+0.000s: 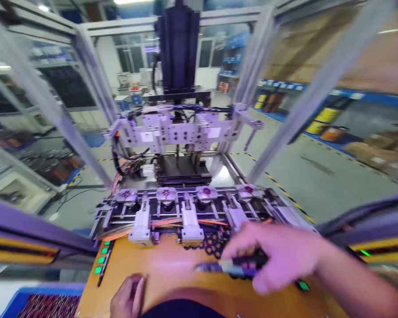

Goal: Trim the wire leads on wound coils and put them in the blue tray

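Now, far left, a blue bin (12, 304) is sitting beside the bench (166, 265), and green buttons (101, 260) are lining the bench's left edge. Next comes the left hand (128, 297), resting near the front edge, loosely curled, thumb and fingers standing apart, nothing showing in it. Behind the middle, the machine (179, 132) is standing over everything. And there's the tool (208, 266), its long axis running roughly crosswise, its tip pointing left; it's lying farther forward than the left hand and well to its right. Black rings (214, 245) are sitting just beyond it. The right hand (275, 254) is clearly the nearer one, its fingers and thumb curving around the tool's dark right end; it's blurring badly, so whether it's gripping firmly, I can't tell.
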Demonstrator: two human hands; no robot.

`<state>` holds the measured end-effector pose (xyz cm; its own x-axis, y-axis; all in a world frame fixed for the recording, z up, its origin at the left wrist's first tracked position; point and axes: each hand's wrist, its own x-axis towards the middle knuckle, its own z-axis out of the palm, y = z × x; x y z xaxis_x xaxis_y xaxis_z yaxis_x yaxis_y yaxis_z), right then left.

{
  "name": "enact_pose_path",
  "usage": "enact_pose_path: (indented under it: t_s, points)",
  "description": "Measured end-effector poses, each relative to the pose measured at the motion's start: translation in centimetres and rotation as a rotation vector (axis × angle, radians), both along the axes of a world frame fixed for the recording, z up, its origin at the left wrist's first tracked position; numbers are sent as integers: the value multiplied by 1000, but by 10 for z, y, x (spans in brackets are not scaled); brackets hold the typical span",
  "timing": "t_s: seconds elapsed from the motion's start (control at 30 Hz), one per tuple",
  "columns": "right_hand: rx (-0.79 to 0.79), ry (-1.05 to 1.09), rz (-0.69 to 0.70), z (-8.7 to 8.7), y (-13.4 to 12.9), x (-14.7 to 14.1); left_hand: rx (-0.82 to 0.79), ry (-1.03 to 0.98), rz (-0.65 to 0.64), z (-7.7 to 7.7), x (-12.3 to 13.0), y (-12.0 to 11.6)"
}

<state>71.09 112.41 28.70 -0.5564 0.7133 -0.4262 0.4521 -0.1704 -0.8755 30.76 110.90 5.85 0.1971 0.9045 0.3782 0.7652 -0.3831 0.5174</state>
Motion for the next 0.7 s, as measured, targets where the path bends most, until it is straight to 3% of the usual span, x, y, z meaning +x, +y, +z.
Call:
enact_pose_path:
  t_s: [0.17, 0.23, 0.3, 0.4, 0.5, 0.6, 0.7]
  points:
    - [-277, 329, -361, -124, -51, -92, -136, 3, 1, 9, 13, -8]
    - [-269, 384, -548, -166, -59, -115, -217, 6, -70, 12, 25, -13]
    - [-185, 356, -653, -195, -59, -128, -288, 9, -156, 15, 38, -16]
    - [-50, 238, -652, -215, -52, -131, -369, 10, -247, 16, 52, -18]
    - [127, 52, -660, -222, -50, -129, -423, 0, -269, 18, 59, -18]
    - [320, -91, -621, -223, -57, -128, -440, -26, -258, 23, 59, -21]
    - [505, -152, -518, -213, -63, -119, -412, -39, -242, 37, 46, -24]
